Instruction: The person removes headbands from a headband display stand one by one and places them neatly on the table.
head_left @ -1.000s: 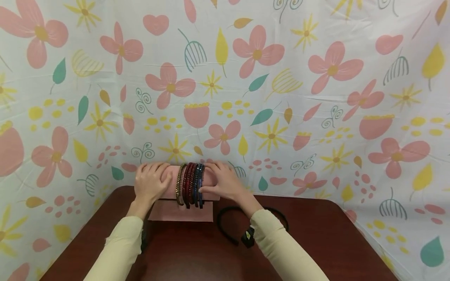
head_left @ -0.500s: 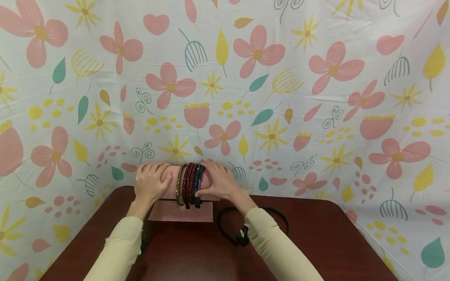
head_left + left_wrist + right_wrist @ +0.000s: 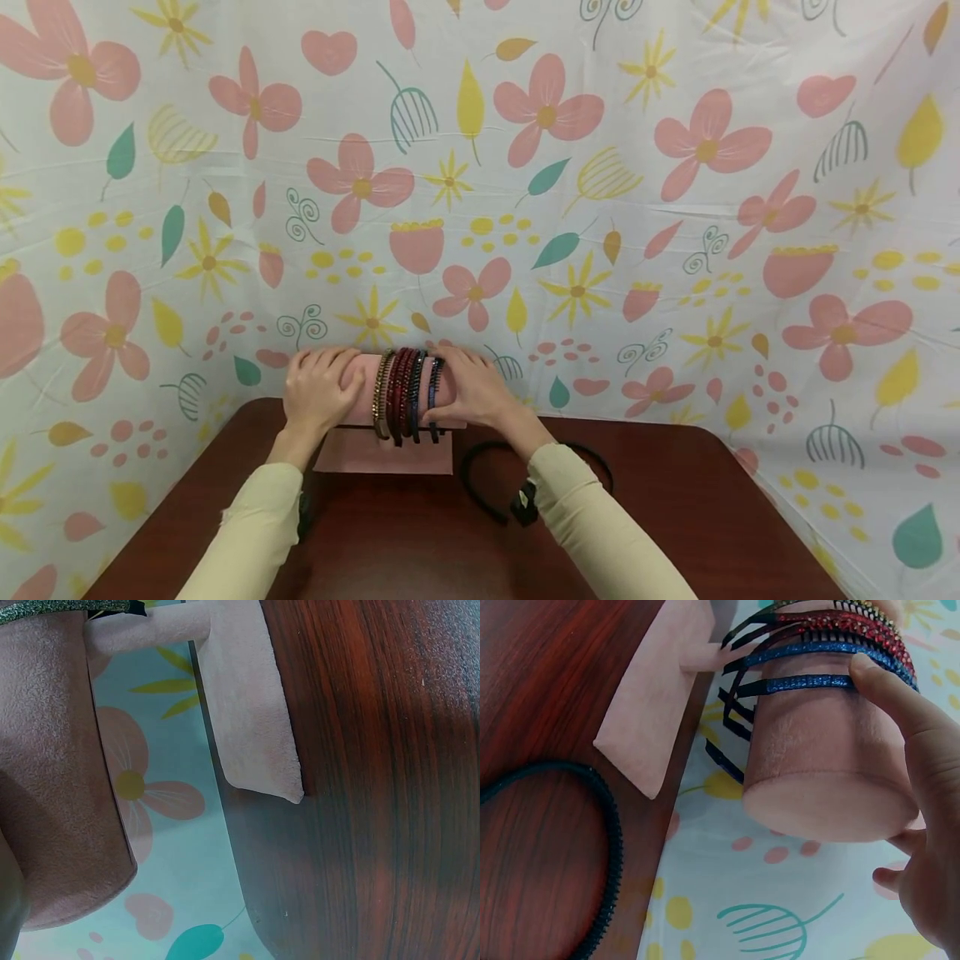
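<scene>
A pink plush roll stand carries several beaded headbands: gold, dark red and blue ones. My left hand grips the roll's left end, fingers over its top and thumb in front. At the right end my right hand holds the outermost blue headband, thumb on its front and fingers over the roll's top. In the right wrist view the thumb touches near the glittery blue headband, and a second blue band sits just beyond it. Most right fingers are hidden behind the roll.
A black headband lies on the dark red-brown table, partly beneath my right forearm. The stand's flat pink base rests near the table's back edge. A flower-printed cloth hangs close behind.
My right hand first shifted left against the blue headbands, then slightly back right. The outermost blue headband now stands apart from the others by a small gap. My left hand kept its place.
</scene>
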Demonstrator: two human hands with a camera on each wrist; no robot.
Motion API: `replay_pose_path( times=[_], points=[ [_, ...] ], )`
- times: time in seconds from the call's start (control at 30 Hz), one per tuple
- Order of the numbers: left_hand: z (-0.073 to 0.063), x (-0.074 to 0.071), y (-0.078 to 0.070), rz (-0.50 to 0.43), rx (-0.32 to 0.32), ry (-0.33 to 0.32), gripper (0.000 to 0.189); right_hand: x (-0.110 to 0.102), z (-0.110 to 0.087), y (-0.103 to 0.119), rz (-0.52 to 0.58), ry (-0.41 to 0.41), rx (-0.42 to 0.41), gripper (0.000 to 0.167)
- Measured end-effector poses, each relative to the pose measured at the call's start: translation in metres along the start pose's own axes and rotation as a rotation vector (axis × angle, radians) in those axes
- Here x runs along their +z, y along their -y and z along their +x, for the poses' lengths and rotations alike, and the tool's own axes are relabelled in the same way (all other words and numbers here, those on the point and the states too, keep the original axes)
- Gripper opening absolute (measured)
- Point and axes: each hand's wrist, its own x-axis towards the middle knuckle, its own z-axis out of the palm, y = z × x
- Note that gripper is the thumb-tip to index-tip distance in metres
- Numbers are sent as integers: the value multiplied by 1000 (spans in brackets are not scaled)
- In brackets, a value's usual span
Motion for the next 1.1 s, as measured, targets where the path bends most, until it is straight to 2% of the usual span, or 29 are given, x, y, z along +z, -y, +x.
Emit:
replay_pose_path(
  times=[0.23, 0.63, 0.9, 1.1],
  points=[
    [1, -2, 0, 6, -1, 14, 44, -3, -7, -6, 45, -20, 3, 103],
    [1, -4, 0, 2, -6, 18, 43, -2, -9, -14, 112, -37, -15, 100],
    [2, -3, -2, 7, -5, 21, 43, -1, -11, -14, 218, 18, 40, 101],
    [1, -3, -2, 0, -6, 16, 41, 0, -11, -15, 207, 18, 25, 100]
  ],
)
